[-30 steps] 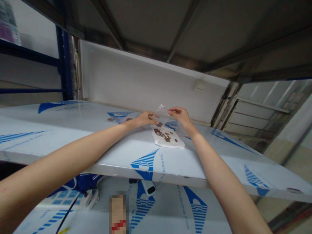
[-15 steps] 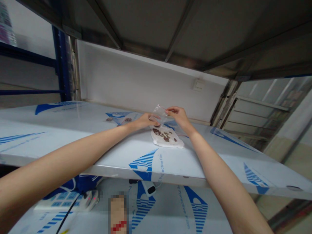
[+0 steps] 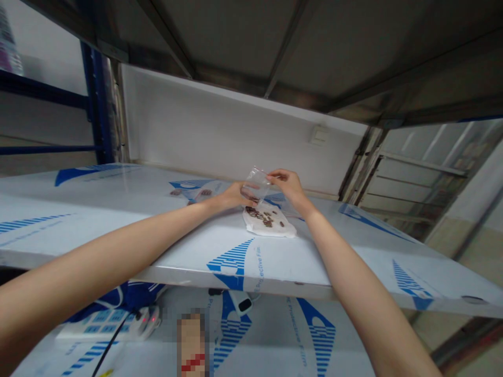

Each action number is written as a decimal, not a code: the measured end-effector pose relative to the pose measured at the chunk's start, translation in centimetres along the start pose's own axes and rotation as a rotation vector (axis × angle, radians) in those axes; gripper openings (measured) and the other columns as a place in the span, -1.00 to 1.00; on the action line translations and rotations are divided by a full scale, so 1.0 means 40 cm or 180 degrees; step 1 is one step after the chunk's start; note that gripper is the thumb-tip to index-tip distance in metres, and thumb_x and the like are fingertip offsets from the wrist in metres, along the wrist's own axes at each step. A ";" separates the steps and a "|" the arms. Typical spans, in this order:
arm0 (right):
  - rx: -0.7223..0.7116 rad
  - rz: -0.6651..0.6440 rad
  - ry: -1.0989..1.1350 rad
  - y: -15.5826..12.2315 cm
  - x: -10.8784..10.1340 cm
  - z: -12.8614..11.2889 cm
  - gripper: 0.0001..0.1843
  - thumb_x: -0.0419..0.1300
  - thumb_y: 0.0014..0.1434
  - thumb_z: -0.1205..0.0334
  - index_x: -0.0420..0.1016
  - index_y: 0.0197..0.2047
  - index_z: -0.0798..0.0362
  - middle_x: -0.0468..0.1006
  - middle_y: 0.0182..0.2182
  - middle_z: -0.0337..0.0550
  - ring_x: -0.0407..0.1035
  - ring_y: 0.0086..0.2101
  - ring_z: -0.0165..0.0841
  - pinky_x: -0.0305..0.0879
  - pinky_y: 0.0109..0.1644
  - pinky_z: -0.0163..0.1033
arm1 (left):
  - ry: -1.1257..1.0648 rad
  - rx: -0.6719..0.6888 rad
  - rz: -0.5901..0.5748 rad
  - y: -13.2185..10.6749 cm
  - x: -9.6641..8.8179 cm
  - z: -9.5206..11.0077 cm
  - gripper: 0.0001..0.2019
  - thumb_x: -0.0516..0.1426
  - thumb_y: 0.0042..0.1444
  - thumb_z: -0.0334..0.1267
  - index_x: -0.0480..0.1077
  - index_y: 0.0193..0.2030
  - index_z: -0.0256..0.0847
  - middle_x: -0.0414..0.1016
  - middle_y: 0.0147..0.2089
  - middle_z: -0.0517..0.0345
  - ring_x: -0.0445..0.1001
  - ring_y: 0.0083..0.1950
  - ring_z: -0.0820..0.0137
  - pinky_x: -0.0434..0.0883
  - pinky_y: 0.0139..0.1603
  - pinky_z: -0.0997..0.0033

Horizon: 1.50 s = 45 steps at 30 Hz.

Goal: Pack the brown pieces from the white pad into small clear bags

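Observation:
A small clear plastic zip bag (image 3: 259, 180) is upright between my two hands, with some brown bits near its bottom. My right hand (image 3: 287, 184) pinches the bag's upper right edge. My left hand (image 3: 234, 196) is curled round the bag's lower left side, its fingers partly blurred by the plastic. Just below and in front lies a white sheet of tissue-like paper (image 3: 257, 230) on the shelf. Several small brown pieces (image 3: 268, 222) are scattered on it, their exact kind too small to tell.
The film-covered shelf (image 3: 165, 246) has a metal shelf (image 3: 236, 47) close overhead and a white wall behind. Small packets (image 3: 205, 193) lie left of my left hand. Below are a power strip (image 3: 106, 322) and a white device (image 3: 240, 302).
The bag's lower part now shows more plainly between my hands, with brown bits at its bottom. My left thumb has shifted slightly. The paper and its pieces stay in place.

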State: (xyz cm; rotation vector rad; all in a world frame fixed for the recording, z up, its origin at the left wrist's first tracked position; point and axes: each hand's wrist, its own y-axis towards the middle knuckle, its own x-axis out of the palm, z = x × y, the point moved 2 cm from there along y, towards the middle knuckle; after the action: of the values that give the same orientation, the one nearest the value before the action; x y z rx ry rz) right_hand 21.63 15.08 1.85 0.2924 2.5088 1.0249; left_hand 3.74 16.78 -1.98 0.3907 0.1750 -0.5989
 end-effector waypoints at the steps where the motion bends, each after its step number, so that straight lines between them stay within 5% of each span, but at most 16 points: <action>1: -0.0004 0.0003 0.0017 0.000 0.000 0.000 -0.78 0.29 -0.12 0.11 0.53 -0.45 0.09 0.57 -0.46 -0.14 0.40 -0.40 -0.34 0.29 -0.23 -0.22 | -0.0029 -0.0041 -0.0002 -0.001 0.001 0.001 -0.45 0.30 -0.13 -0.51 0.35 0.07 -0.33 0.52 -0.30 0.10 0.51 -0.28 0.39 0.42 -0.08 0.27; 7: 0.0031 -0.0024 0.0020 0.004 0.002 0.005 -0.80 0.29 -0.11 0.14 0.53 -0.43 0.10 0.57 -0.44 -0.13 0.41 -0.39 -0.35 0.29 -0.22 -0.23 | 0.0160 0.0072 0.0214 -0.012 -0.002 0.023 -0.56 0.29 -0.04 -0.37 0.40 0.03 -0.30 0.57 -0.27 0.04 0.54 -0.19 0.32 0.41 0.00 0.24; 15: 0.0029 -0.0112 -0.0125 0.001 0.008 -0.001 -0.85 0.27 -0.08 0.20 0.54 -0.44 0.10 0.59 -0.43 -0.14 0.41 -0.37 -0.36 0.29 -0.22 -0.25 | 0.0541 0.0413 0.0329 -0.009 -0.004 0.043 -0.68 0.15 0.13 -0.21 0.41 -0.01 -0.33 0.50 0.05 -0.10 0.46 0.07 0.24 0.30 0.16 0.25; 22: 0.0240 0.0152 -0.0444 -0.004 0.032 -0.023 -0.86 0.26 -0.05 0.20 0.54 -0.42 0.10 0.57 -0.46 -0.15 0.39 -0.44 -0.35 0.25 -0.30 -0.25 | 0.2328 0.0821 0.2083 -0.022 0.026 0.051 -0.40 0.22 0.07 -0.10 0.21 0.22 -0.26 0.29 0.25 -0.13 0.20 0.27 0.08 0.06 0.30 0.02; 24: 0.0312 0.0168 -0.0487 -0.009 0.048 -0.027 -0.85 0.26 -0.03 0.18 0.55 -0.42 0.10 0.57 -0.48 -0.16 0.40 -0.45 -0.34 0.25 -0.31 -0.25 | 0.2609 0.0749 0.2258 -0.027 0.043 0.052 -0.31 0.25 0.03 -0.07 0.15 0.26 -0.28 0.25 0.27 -0.17 0.16 0.29 0.03 0.02 0.31 -0.02; 32: 0.0079 -0.0571 -0.0030 -0.021 0.085 -0.025 -0.82 0.24 0.05 0.13 0.53 -0.39 0.08 0.60 -0.36 -0.13 0.45 -0.29 -0.34 0.30 -0.10 -0.23 | 0.2795 0.0833 0.2210 -0.026 0.017 0.056 -0.51 0.18 0.09 -0.03 0.28 0.14 -0.15 0.41 0.15 -0.04 0.25 0.19 0.07 -0.01 0.30 -0.02; 36: -0.0015 -0.0332 0.0022 -0.006 0.068 0.003 -0.73 0.17 0.14 0.08 0.49 -0.14 0.03 0.56 -0.16 -0.11 0.44 -0.24 -0.37 0.33 -0.15 -0.26 | 0.2938 0.1050 0.2130 -0.023 0.000 0.058 -0.52 0.20 0.08 -0.02 0.31 0.11 -0.14 0.44 0.13 0.00 0.24 0.20 0.09 -0.10 0.34 -0.03; 39: -0.0052 -0.0170 -0.0501 -0.005 0.051 0.027 -0.72 0.19 0.13 0.15 0.48 -0.08 0.02 0.56 -0.17 -0.14 0.43 -0.29 -0.38 0.32 -0.20 -0.27 | 0.3004 0.1163 0.2040 -0.017 -0.006 0.054 -0.53 0.21 0.07 -0.03 0.32 0.10 -0.13 0.45 0.12 0.01 0.24 0.19 0.09 -0.14 0.35 -0.05; 45: 0.0035 -0.1146 -0.1704 -0.049 0.072 0.029 -0.88 0.25 0.09 0.23 0.62 -0.30 -0.02 0.64 -0.28 -0.15 0.46 -0.28 -0.28 0.26 -0.10 -0.19 | 0.3081 0.1168 0.1959 -0.012 -0.013 0.044 -0.52 0.21 0.08 -0.06 0.32 0.11 -0.19 0.44 0.12 -0.02 0.25 0.19 0.10 -0.12 0.35 -0.01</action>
State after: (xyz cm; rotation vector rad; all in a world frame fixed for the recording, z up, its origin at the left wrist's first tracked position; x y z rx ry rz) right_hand 19.50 15.39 -1.15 0.0922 1.9866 0.6777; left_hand 3.15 15.96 -0.36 1.0290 0.8410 0.2182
